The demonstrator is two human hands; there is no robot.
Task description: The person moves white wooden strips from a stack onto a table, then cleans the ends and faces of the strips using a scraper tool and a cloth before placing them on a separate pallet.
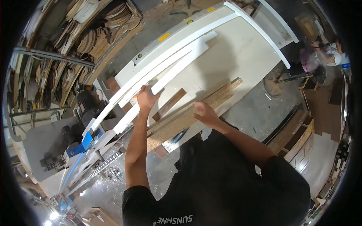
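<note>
Biggest first: storage rack (49, 55) off the table's far-left corner, packed with curved cut pieces; machine with black motor (86, 103) and blue parts by the left end. Another person (313, 62) well beyond the right end; stand with a round base (273, 84) on the floor just off the near edge. Long pale strip (211, 25) runs along the far side, spirit level (164, 37) outside it at the far edge. Crosswise strip (260, 30) lies over the right end, its tip past the near-right corner. Chipboard (173, 126) lies lengthwise by the near edge, between the person's body and the strips, so it's in the way on that side. Dark brown offcut (169, 104) between chipboard and strips; blue-and-black tool (180, 135), type unclear, between chipboard and near edge. Table (245, 49) is a big cream top, shadow across the middle; floor (256, 113) is grey, debris below the left end. White strip (179, 69) is the piece in hand: runs lengthwise, right part over the table, other end out past the left end, shorter strip (205, 38) just beside it on the far side. Left hand (148, 100) is closed over it near mid-length, fingers bent round its edges. Right hand (206, 115) is over the chipboard, well apart from the strip, fingers half curled, nothing visible in them; can't tell if they touch the board.
</note>
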